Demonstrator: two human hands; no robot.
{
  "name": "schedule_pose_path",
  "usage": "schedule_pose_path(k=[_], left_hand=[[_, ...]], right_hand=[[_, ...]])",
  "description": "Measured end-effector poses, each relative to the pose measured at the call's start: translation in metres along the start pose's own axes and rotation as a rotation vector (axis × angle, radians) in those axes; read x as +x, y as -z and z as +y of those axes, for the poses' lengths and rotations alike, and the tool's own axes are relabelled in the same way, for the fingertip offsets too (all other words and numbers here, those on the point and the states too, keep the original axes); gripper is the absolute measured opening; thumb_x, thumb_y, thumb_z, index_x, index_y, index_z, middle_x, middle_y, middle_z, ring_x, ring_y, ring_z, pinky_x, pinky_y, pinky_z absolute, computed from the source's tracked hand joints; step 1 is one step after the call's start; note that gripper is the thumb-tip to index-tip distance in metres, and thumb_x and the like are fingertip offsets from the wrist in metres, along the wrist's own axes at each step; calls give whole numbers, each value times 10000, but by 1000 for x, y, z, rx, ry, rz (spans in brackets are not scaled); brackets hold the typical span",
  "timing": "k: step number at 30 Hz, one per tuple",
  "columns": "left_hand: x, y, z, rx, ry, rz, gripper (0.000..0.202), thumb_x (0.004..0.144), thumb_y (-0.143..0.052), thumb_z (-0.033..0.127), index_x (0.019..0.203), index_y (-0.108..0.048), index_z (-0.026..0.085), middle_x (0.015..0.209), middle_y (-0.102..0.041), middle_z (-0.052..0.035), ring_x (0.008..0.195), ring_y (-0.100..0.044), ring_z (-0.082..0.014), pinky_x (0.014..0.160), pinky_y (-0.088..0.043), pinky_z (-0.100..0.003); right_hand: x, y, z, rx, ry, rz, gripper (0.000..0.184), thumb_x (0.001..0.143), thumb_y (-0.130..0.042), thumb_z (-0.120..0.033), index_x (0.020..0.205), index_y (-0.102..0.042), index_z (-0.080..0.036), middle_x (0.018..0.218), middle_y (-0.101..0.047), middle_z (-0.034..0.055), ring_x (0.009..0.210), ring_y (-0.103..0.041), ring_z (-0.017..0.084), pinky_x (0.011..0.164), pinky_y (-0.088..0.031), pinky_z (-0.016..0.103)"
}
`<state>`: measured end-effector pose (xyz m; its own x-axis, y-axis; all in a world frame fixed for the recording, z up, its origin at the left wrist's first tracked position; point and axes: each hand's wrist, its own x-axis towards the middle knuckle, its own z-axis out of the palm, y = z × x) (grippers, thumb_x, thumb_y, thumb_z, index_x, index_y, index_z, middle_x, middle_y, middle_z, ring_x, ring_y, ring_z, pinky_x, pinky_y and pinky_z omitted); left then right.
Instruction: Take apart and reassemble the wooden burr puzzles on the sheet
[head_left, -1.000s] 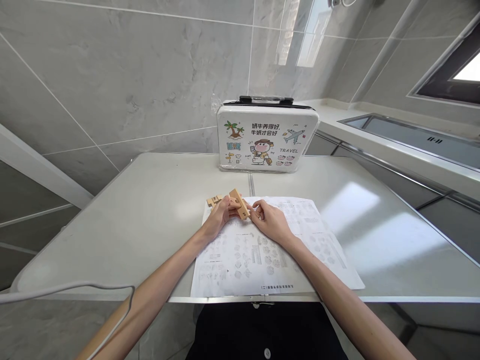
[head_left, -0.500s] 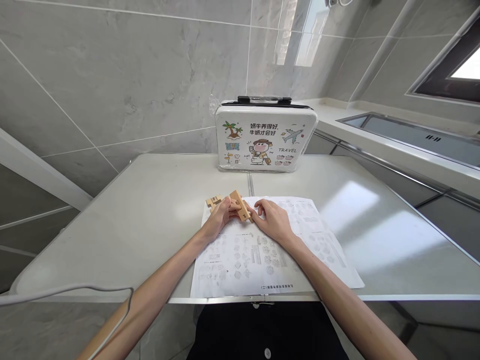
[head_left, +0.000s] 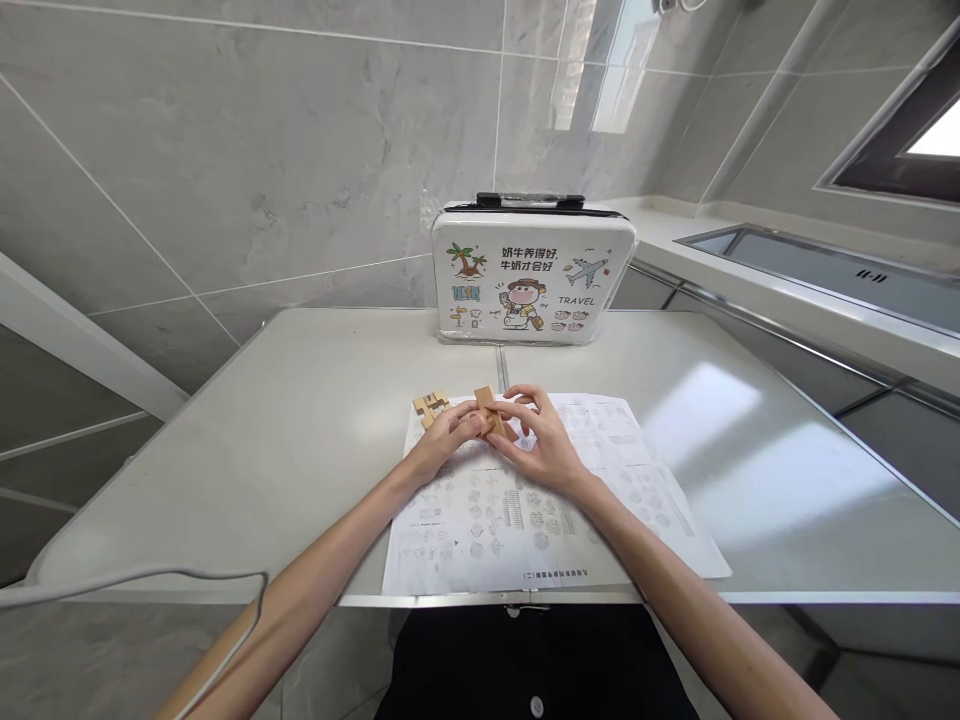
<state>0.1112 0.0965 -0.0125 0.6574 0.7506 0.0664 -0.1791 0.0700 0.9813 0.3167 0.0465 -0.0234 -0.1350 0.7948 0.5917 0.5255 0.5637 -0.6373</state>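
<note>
Both hands meet over the top of a printed instruction sheet on the table. My left hand and my right hand pinch a small wooden puzzle assembly from either side, fingers curled round it. It is lifted slightly off the paper and stands more upright. A second loose wooden piece lies on the sheet's top left corner, just beyond my left fingers.
A white cartoon-printed case with a black handle stands at the table's far edge against the tiled wall. The grey table has a seam down its middle. A counter with a sink runs along the right. A white cable crosses the lower left.
My right hand moved up from beside the wooden assembly and closed its fingers over it. The assembly turned from lying slanted to more upright between both hands.
</note>
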Motion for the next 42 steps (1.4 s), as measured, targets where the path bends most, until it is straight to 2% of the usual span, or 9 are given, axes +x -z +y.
schedule_pose_path(k=[4,9,15,20,23,26,30,37,42], left_hand=[[-1,0,2,50,36,-44,644,866,-775,537,1389,-660,180,1379,-688,-165,1320,-617,-361,1125,-450,-459],[-1,1,4,104,53,-39,623,842,-803,495,1357,-677,168,1288,-718,-152,1285,-620,-351,1062,-485,-437],[-1,1,4,86,42,-38,602,818,-820,504,1307,-696,176,1235,-727,-143,1184,-663,-317,1024,-505,-425],[-1,-2,7,99,23,-53,655,785,-842,566,1294,-697,178,1211,-727,-143,1174,-659,-316,1031,-490,-425],[-1,-5,8,137,-4,-39,570,890,-720,625,1236,-722,172,1191,-724,-139,1159,-656,-299,1056,-473,-416],[1,-8,9,164,13,0,518,987,-572,632,1083,-752,156,1063,-732,-113,1044,-671,-262,998,-495,-390],[2,-9,8,222,20,27,487,989,-581,612,961,-755,158,967,-733,-77,965,-665,-241,929,-500,-351],[2,-9,9,199,21,5,460,945,-679,560,1210,-762,194,1239,-752,-112,1161,-681,-296,1046,-489,-399],[2,-11,10,186,16,33,462,912,-729,526,1225,-761,188,1285,-743,-130,1159,-704,-314,1071,-511,-464]], right_hand=[[0,-1,3,-69,-26,-7,370,917,-724,-300,1282,-685,-347,1345,-517,93,1059,-627,239,775,-578,366],[1,-1,5,-131,-20,-10,334,914,-726,-257,1234,-726,-353,1245,-524,81,1095,-619,245,831,-567,367],[1,-2,2,-104,-32,-14,264,941,-679,-248,1186,-744,-322,1025,-569,62,925,-608,229,816,-551,375],[-1,-2,1,-118,-48,-79,258,982,-573,-227,1182,-723,-290,871,-630,31,774,-607,197,719,-511,315],[-2,-2,1,-142,-57,-105,261,993,-559,-239,1187,-725,-288,903,-665,28,731,-602,177,673,-485,290],[-2,-3,-1,-158,-54,-124,264,1022,-533,-278,1200,-727,-287,910,-687,30,697,-588,166,644,-462,279],[-1,-2,-3,-144,-62,-123,253,1056,-522,-366,1162,-735,-280,870,-698,31,669,-574,168,629,-444,286],[-1,-4,3,24,-87,-73,241,1032,-595,-459,1104,-726,-271,1093,-759,67,801,-660,201,668,-503,319],[-1,-4,3,102,-132,-71,273,999,-636,-504,1056,-739,-257,1073,-763,73,801,-670,208,692,-543,346]])
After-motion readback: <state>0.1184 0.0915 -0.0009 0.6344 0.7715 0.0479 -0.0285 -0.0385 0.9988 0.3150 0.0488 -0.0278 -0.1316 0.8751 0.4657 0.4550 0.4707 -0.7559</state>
